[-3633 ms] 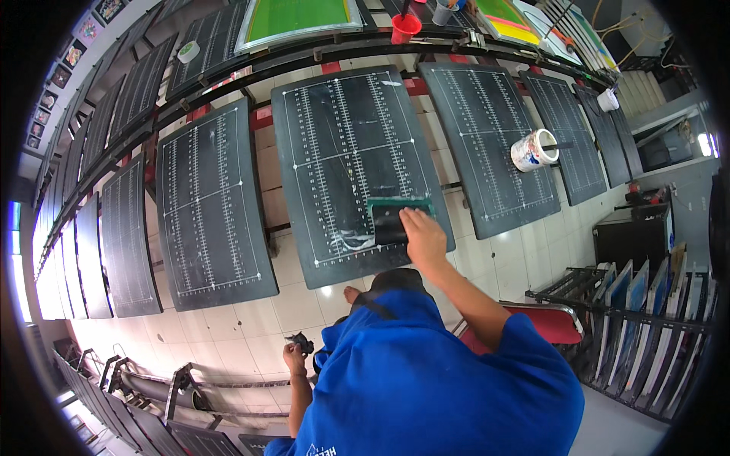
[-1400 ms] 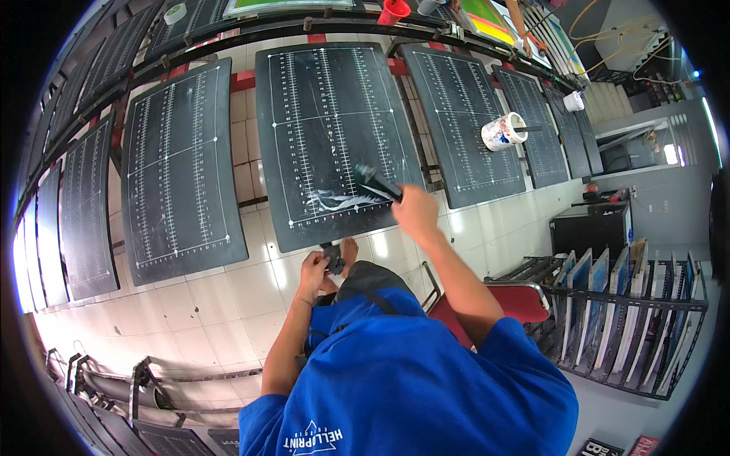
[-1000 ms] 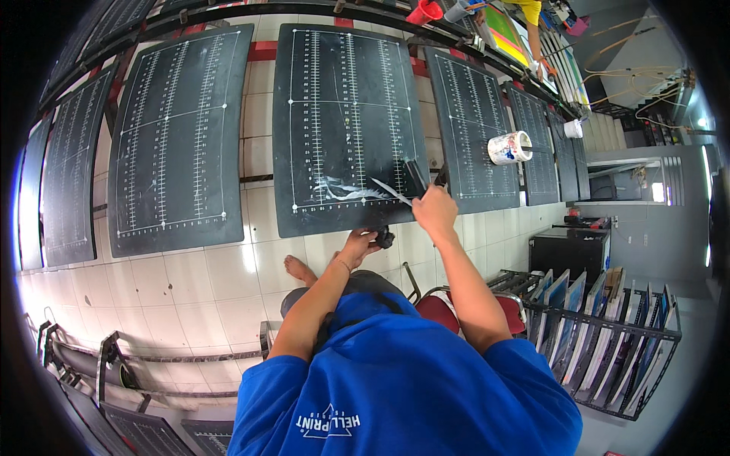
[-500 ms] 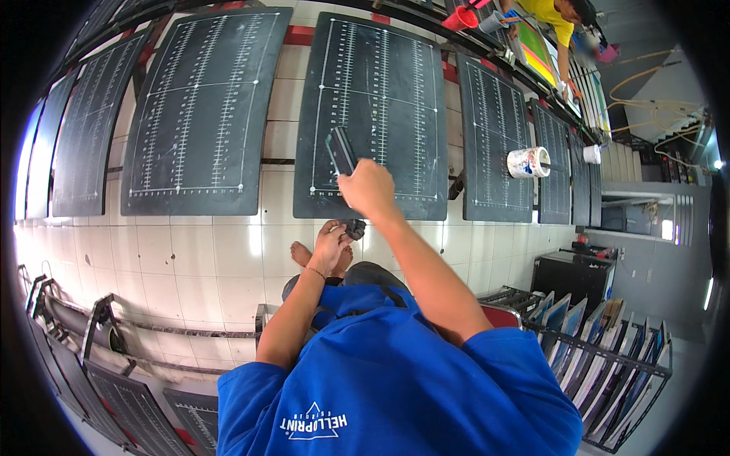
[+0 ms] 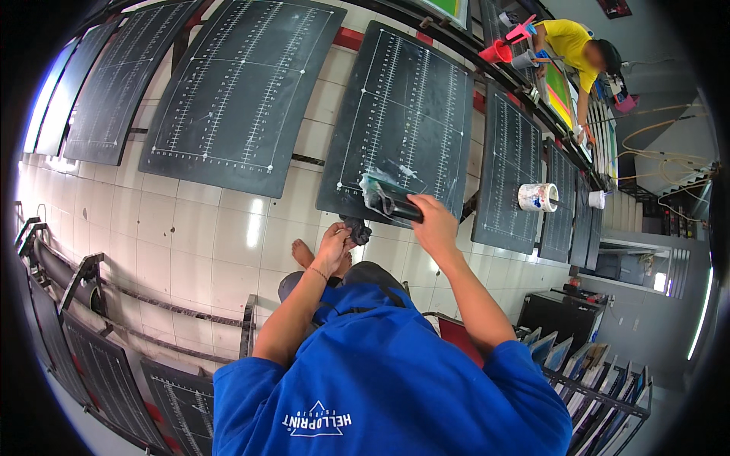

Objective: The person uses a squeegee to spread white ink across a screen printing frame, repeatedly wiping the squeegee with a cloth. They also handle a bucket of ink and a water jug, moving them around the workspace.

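My right hand (image 5: pixel 436 226) is wrapped round the black handle of a squeegee (image 5: pixel 392 202), whose pale greenish blade lies at the near edge of a dark printing board (image 5: pixel 426 99). White, wet-looking smears show on the board around the blade. This board carries white ruler lines and grid marks. My left hand (image 5: pixel 332 248) pinches a crumpled piece of black material (image 5: pixel 357 230) just below the board's near edge; whether it is cloth or plastic I cannot tell.
Similar boards stand in a row to the left (image 5: pixel 243 91) and right (image 5: pixel 508 167). A paint-stained white tub (image 5: pixel 537 197) sits on the right one. Beyond the row, a person in a yellow shirt (image 5: pixel 570 47) works near red and grey containers. Racked screens (image 5: pixel 601 380) stand lower right.
My right hand has drawn the squeegee toward me and to the right, turning it flatter. White smears now show on the board. My left hand still holds the black material.
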A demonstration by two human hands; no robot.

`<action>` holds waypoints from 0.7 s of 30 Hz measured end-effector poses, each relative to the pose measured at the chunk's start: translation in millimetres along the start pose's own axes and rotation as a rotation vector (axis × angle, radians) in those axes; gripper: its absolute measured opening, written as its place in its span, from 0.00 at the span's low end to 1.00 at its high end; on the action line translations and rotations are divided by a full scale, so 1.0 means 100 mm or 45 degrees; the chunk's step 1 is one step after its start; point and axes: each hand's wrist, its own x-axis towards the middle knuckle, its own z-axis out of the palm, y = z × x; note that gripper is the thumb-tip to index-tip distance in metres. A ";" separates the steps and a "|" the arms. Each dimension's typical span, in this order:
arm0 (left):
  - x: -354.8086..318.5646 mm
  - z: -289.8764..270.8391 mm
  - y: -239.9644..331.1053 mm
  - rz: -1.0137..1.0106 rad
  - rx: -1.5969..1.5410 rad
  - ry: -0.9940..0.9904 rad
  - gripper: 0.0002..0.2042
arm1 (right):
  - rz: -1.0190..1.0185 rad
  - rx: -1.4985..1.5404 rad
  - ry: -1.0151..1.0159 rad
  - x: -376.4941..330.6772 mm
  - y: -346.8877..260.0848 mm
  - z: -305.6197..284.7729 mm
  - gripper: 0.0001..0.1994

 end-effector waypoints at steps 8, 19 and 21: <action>-0.02 -0.05 -0.15 0.011 -0.099 -0.108 0.06 | -0.490 -0.222 -0.075 -0.31 0.29 0.04 0.26; -0.17 -0.22 0.15 0.195 -0.166 0.211 0.04 | -0.488 -0.194 0.136 0.94 -0.05 0.35 0.24; -0.25 -0.21 0.18 0.222 -0.158 0.257 0.04 | -0.477 -0.172 0.237 1.54 0.12 0.36 0.20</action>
